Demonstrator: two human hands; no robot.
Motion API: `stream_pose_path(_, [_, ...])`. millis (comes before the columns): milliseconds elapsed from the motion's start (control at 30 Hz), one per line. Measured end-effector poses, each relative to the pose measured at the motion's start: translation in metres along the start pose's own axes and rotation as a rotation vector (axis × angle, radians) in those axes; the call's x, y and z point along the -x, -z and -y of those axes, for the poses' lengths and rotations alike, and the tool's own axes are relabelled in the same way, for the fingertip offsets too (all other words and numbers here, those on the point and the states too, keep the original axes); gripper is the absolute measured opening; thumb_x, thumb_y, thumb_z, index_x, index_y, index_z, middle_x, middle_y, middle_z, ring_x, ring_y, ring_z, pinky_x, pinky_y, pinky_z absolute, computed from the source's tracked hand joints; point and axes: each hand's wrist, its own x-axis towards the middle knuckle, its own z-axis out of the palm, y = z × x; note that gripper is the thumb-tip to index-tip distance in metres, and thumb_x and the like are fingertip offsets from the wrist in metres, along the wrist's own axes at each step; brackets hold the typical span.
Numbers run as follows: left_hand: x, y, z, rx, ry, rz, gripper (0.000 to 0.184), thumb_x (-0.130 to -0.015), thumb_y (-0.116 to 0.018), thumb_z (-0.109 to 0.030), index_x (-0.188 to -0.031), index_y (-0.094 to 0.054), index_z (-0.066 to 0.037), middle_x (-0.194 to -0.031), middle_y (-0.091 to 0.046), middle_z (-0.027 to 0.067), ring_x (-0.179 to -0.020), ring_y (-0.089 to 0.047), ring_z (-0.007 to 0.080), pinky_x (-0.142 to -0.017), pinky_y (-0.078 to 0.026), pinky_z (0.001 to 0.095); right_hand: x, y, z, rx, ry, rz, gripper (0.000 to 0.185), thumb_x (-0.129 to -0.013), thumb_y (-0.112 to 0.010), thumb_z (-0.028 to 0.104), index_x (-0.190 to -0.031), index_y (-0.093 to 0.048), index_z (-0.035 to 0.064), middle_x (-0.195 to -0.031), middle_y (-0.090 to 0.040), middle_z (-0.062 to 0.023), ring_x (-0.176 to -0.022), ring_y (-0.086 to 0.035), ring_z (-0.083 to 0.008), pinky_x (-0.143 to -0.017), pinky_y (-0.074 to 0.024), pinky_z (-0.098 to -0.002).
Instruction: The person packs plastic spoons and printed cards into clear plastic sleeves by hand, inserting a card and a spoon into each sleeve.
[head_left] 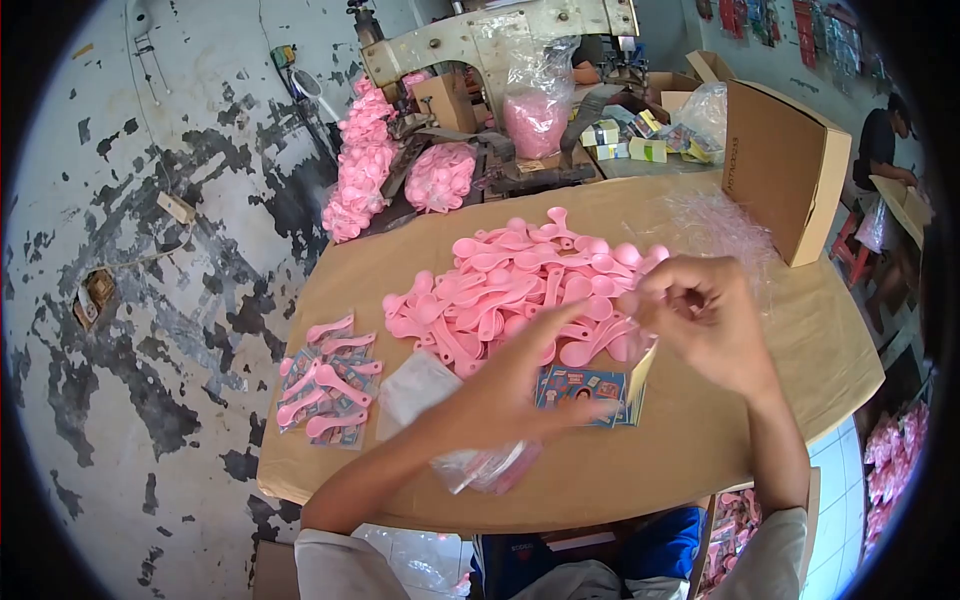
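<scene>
My left hand [510, 385], smeared by motion, is over the front of the table with thumb and fingers apart, beside a stack of blue printed cards [578, 384]. My right hand [705, 305] is raised at the right edge of the spoon pile, its fingertips pinched on what looks like a clear plastic bag [645, 345], blurred and hard to see. Just below it a card with a yellowish face [641, 385] stands tilted; whether it is inside the bag I cannot tell. Pink plastic spoons [510, 285] lie heaped beyond both hands.
Packed spoons with cards [328, 385] lie at the left. Empty clear bags [415, 390] are near my left forearm. A tall cardboard box [785, 170] stands at the back right by loose plastic strands [725, 225]. Behind are bagged pink spoons [440, 178] and a machine [490, 45]. Another person sits far right.
</scene>
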Motion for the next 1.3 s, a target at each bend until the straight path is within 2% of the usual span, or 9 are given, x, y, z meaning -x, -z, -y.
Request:
stream_pose_path(133, [-0.004,-0.037,-0.005,0.200,0.185,0.085,0.060,-0.093,-0.061,-0.019,-0.142,-0.034,0.001,-0.134,-0.050,0.0183,-0.127,-0.048,0.0258,-0.103,-0.038,0.0359,0.007,-0.020,0.000,-0.107,0.085,-0.120,0.011,-0.083,-0.072,0.011,-0.078,-0.070,0.0018,-0.054,-0.054,0.0004,-0.049,-0.043,-0.0027,-0.049,-0.0328,-0.0236])
stream_pose_path(267, [0.002,-0.023,0.002,0.810,0.433,0.229,0.052,-0.099,-0.053,-0.020,-0.143,-0.034,-0.001,-0.132,-0.055,0.0127,-0.123,-0.050,0.0196,-0.099,-0.041,0.0331,0.002,-0.008,-0.002,-0.047,0.160,-0.070,0.025,-0.085,-0.070,0.012,-0.108,-0.063,0.0025,-0.076,-0.066,-0.0031,-0.070,-0.059,-0.0073,-0.064,-0.0432,-0.0243])
stream_pose_path(433, [0.022,-0.038,0.019,0.673,0.440,0.180,0.042,-0.102,-0.047,-0.021,-0.139,-0.042,-0.001,-0.129,-0.056,0.0092,-0.116,-0.049,0.0115,-0.094,-0.041,0.0253,0.008,-0.010,-0.024,-0.190,-0.152,0.281,0.028,-0.082,-0.073,0.007,-0.108,-0.063,0.0047,-0.078,-0.064,0.0017,-0.068,-0.054,-0.0043,-0.061,-0.0421,-0.0208])
stream_pose_path(533, [0.021,-0.039,0.030,0.807,0.498,-0.054,0.040,-0.103,-0.044,-0.018,-0.138,-0.040,0.000,-0.119,-0.058,0.0078,-0.111,-0.051,0.0104,-0.090,-0.042,0.0242,0.009,-0.015,-0.025,-0.048,-0.147,0.281,0.028,-0.081,-0.068,0.004,-0.108,-0.064,0.0067,-0.083,-0.067,-0.0034,-0.073,-0.060,-0.0153,-0.068,-0.0478,-0.0297])
stream_pose_path(633, [0.013,-0.041,0.024,0.728,0.422,-0.128,0.042,-0.102,-0.043,-0.010,-0.142,-0.033,0.000,-0.111,-0.056,0.0066,-0.100,-0.052,0.0093,-0.088,-0.042,0.0226,0.009,-0.024,-0.042,0.491,0.436,-0.014,0.026,-0.073,-0.073,0.008,-0.098,-0.067,0.0099,-0.083,-0.062,-0.0014,-0.076,-0.057,-0.0191,-0.067,-0.0485,-0.0317])
stream_pose_path(1033, [0.022,-0.040,0.021,0.387,0.448,0.112,0.050,-0.098,-0.040,0.002,-0.146,-0.023,0.000,-0.114,-0.054,0.0098,-0.097,-0.054,0.0092,-0.082,-0.044,0.0243,0.022,-0.047,-0.042,0.585,0.549,0.032,0.024,-0.066,-0.073,0.019,-0.088,-0.072,0.0089,-0.083,-0.064,0.0011,-0.086,-0.057,-0.0173,-0.075,-0.0494,-0.0334])
stream_pose_path(1133, [0.024,-0.040,0.028,0.268,0.341,0.093,0.053,-0.095,-0.043,-0.001,-0.144,-0.021,0.001,-0.089,-0.053,0.0182,-0.073,-0.054,0.0251,-0.066,-0.041,0.0356,0.025,-0.048,-0.040,0.658,0.578,0.035,0.028,-0.064,-0.071,0.020,-0.089,-0.072,0.0085,-0.084,-0.065,0.0011,-0.086,-0.058,-0.0166,-0.077,-0.0492,-0.0339])
stream_pose_path(1200, [0.023,-0.039,0.029,0.232,0.310,0.108,0.052,-0.094,-0.043,0.000,-0.143,-0.023,0.001,-0.089,-0.053,0.0202,-0.073,-0.054,0.0271,-0.066,-0.041,0.0367,0.025,-0.048,-0.040,0.689,0.594,0.027,0.029,-0.062,-0.071,0.021,-0.088,-0.072,0.0083,-0.083,-0.064,0.0011,-0.085,-0.058,-0.0166,-0.077,-0.0491,-0.0342])
stream_pose_path(1300, [0.023,-0.034,0.024,0.186,0.365,0.191,0.049,-0.094,-0.039,0.007,-0.141,-0.027,0.002,-0.117,-0.054,0.0174,-0.099,-0.055,0.0167,-0.085,-0.043,0.0275,0.025,-0.047,-0.041,0.707,0.602,0.046,0.026,-0.061,-0.070,0.022,-0.083,-0.068,0.0085,-0.079,-0.062,0.0007,-0.083,-0.058,-0.0170,-0.076,-0.0491,-0.0347])
